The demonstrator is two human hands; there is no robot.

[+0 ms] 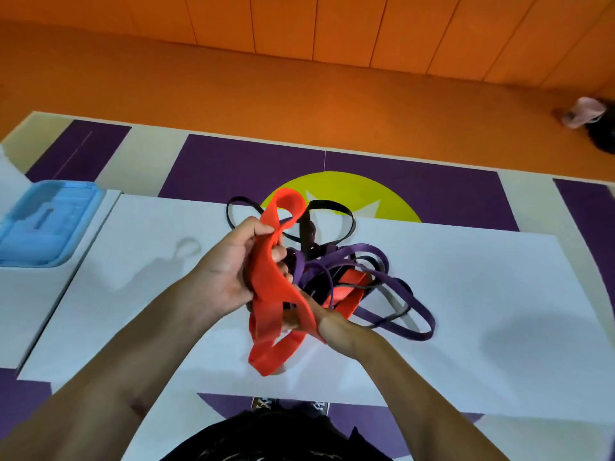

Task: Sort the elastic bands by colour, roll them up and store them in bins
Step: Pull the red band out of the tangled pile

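Red band (pixel 266 287) loops above the white table (pixel 466 294), gripped by the curled fingers of the left hand (pixel 226 274) and right hand (pixel 332 324). Purple bands (pixel 366 252) and black bands (pixel 306 227) lie tangled just behind it, and a blue bin (pixel 46 224) sits well to the left.

Open table (pixel 482 294) lies right of the band tangle (pixel 346 291) (purple, black, red); a blue bin (pixel 46 224) stands far left.

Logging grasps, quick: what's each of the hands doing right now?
Left hand: closed, fingers curled round the wide red band.
Right hand: closed, gripping the same band lower down.
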